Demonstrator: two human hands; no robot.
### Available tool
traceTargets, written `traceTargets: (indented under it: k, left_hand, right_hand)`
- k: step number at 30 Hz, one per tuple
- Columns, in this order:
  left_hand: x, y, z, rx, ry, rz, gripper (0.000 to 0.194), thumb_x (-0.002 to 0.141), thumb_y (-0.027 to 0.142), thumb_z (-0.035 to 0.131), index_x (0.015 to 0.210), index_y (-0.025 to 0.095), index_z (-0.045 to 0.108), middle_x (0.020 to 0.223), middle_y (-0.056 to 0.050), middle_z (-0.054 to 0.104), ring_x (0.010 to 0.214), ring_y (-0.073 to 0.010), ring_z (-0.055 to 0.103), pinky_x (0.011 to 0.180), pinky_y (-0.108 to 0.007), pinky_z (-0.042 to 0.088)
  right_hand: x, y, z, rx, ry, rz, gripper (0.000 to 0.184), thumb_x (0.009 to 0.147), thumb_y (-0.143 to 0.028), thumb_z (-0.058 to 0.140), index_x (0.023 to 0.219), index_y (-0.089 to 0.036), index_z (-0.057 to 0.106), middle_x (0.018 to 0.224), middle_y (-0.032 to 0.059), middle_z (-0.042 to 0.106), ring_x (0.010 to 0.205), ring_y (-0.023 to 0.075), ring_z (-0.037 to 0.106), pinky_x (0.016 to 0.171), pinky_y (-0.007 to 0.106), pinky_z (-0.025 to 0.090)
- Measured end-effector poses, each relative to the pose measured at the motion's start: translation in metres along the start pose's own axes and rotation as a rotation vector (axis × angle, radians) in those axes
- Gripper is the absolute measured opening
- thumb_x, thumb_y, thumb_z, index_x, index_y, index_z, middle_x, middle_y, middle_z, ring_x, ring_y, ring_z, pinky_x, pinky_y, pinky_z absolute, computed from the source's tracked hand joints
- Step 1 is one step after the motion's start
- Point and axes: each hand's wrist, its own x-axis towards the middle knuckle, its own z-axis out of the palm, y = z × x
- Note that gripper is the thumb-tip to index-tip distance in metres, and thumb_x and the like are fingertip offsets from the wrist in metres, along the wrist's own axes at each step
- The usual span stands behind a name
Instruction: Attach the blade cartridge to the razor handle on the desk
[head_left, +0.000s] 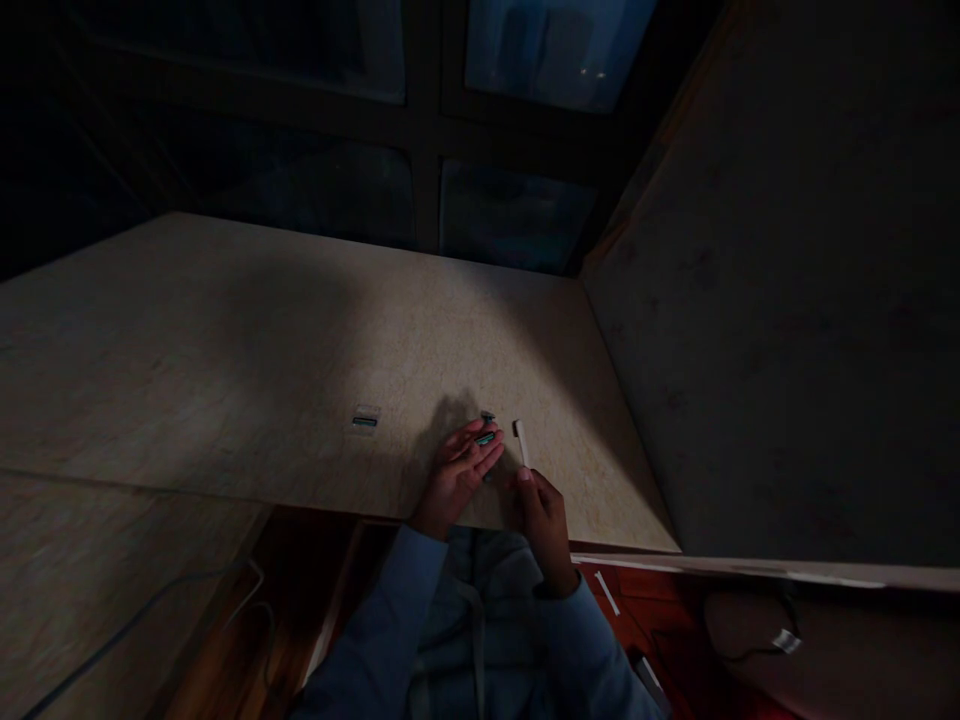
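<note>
Your blue-grey garment, with a pale hanging cord down its front, lay nearest the camera, and both sleeves reached forward over the beige, stone-patterned tabletop. Your left hand was turned palm up, its fingers loosely extended and its thumb bent in to hold a small dark-green, strip-shaped piece against them. Your right hand was closed around the handle of a slim white brush with a dark-bristled head, which pointed away from you, near the left fingertips but apart from them. You had one brush, one green piece in hand, and one small clear plastic case with a dark-green strip inside, lying flat well to the left. A small silvery-dark item showed just beyond your left fingertips; that hand stood in the way, so you could not tell whether it was held or lying down. Dark-framed window panes stood behind the tabletop, a dark grey wall panel rose at the right, a thin grey cable curved at lower left, and one narrow white strip lay on the reddish floor.
</note>
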Motion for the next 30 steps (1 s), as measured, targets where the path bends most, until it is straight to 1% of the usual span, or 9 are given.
traceTargets:
  k: [4, 6, 8, 11, 13, 15, 21, 25, 30]
  left_hand:
    - [-0.003, -0.002, 0.007, 0.156, 0.036, 0.014, 0.039, 0.067, 0.015, 0.082, 0.104, 0.014, 0.07, 0.108, -0.012, 0.072, 0.1, -0.0236, 0.069, 0.099, -0.039, 0.046]
    - [-0.004, -0.003, 0.009, 0.207, 0.038, 0.015, 0.041, 0.065, 0.016, 0.084, 0.103, 0.012, 0.071, 0.106, -0.013, 0.072, 0.095, -0.0233, 0.069, 0.096, -0.039, 0.047]
    - [-0.005, -0.004, 0.009, 0.236, 0.049, 0.011, 0.042, 0.063, 0.017, 0.085, 0.103, 0.013, 0.071, 0.102, -0.012, 0.073, 0.093, -0.0229, 0.069, 0.094, -0.038, 0.048]
    - [-0.003, -0.006, 0.005, 0.256, 0.081, 0.022, 0.042, 0.062, 0.018, 0.085, 0.101, 0.014, 0.071, 0.097, -0.009, 0.073, 0.09, -0.0209, 0.068, 0.089, -0.034, 0.049]
    - [-0.002, -0.008, 0.002, 0.26, 0.091, 0.03, 0.041, 0.062, 0.019, 0.085, 0.1, 0.014, 0.071, 0.095, -0.007, 0.072, 0.087, -0.0194, 0.068, 0.086, -0.032, 0.049]
    - [-0.001, -0.008, 0.0, 0.249, 0.093, 0.029, 0.041, 0.061, 0.018, 0.085, 0.1, 0.014, 0.071, 0.095, -0.007, 0.072, 0.087, -0.0194, 0.067, 0.084, -0.032, 0.049]
    - [-0.003, -0.004, 0.006, 0.185, 0.083, 0.018, 0.04, 0.063, 0.016, 0.084, 0.101, 0.016, 0.071, 0.098, -0.008, 0.073, 0.093, -0.022, 0.068, 0.087, -0.034, 0.049]
    - [-0.002, -0.002, 0.005, 0.128, 0.065, 0.029, 0.036, 0.068, 0.018, 0.081, 0.102, 0.017, 0.071, 0.099, -0.008, 0.073, 0.094, -0.0217, 0.069, 0.084, -0.033, 0.05]
    - [0.001, -0.002, 0.0, 0.061, 0.066, 0.028, 0.028, 0.077, 0.021, 0.074, 0.104, 0.017, 0.07, 0.099, -0.008, 0.073, 0.096, -0.0217, 0.068, 0.089, -0.037, 0.05]
  right_hand:
    - [0.001, -0.003, -0.006, 0.109, 0.001, -0.061, 0.037, 0.088, -0.052, 0.058, 0.089, -0.016, 0.065, 0.071, 0.0007, 0.056, 0.065, 0.014, 0.049, 0.059, 0.025, 0.04]
    - [0.004, -0.01, -0.008, 0.091, 0.012, -0.103, 0.037, 0.083, -0.047, 0.066, 0.103, -0.017, 0.066, 0.075, 0.0012, 0.059, 0.067, 0.0147, 0.051, 0.061, 0.025, 0.042]
    - [0.01, -0.017, -0.01, 0.002, -0.01, -0.145, 0.039, 0.081, -0.044, 0.069, 0.11, -0.017, 0.067, 0.068, -0.001, 0.056, 0.061, 0.0136, 0.049, 0.057, 0.024, 0.041]
    - [0.023, -0.027, -0.01, -0.144, -0.12, -0.237, 0.033, 0.082, -0.04, 0.068, 0.106, -0.018, 0.072, 0.061, -0.0023, 0.056, 0.055, 0.0122, 0.047, 0.054, 0.023, 0.039]
    - [0.032, -0.03, -0.009, -0.192, -0.195, -0.3, 0.027, 0.083, -0.038, 0.066, 0.1, -0.019, 0.074, 0.062, -0.0013, 0.059, 0.054, 0.0125, 0.049, 0.054, 0.023, 0.041]
    - [0.038, -0.031, -0.007, -0.207, -0.226, -0.341, 0.023, 0.085, -0.036, 0.064, 0.096, -0.019, 0.076, 0.064, 0.0003, 0.063, 0.055, 0.0135, 0.052, 0.055, 0.024, 0.042]
    - [0.041, -0.032, -0.001, -0.164, -0.141, -0.381, 0.021, 0.087, -0.035, 0.065, 0.093, -0.02, 0.077, 0.081, 0.0047, 0.073, 0.066, 0.0175, 0.062, 0.064, 0.028, 0.047]
    - [0.041, -0.034, 0.0, -0.168, -0.087, -0.416, 0.02, 0.087, -0.036, 0.066, 0.085, -0.019, 0.077, 0.075, 0.0044, 0.069, 0.064, 0.0166, 0.058, 0.064, 0.028, 0.046]
    - [0.042, -0.028, 0.001, -0.132, -0.079, -0.384, 0.019, 0.086, -0.034, 0.068, 0.096, -0.02, 0.077, 0.074, 0.0028, 0.066, 0.064, 0.0151, 0.056, 0.063, 0.027, 0.044]
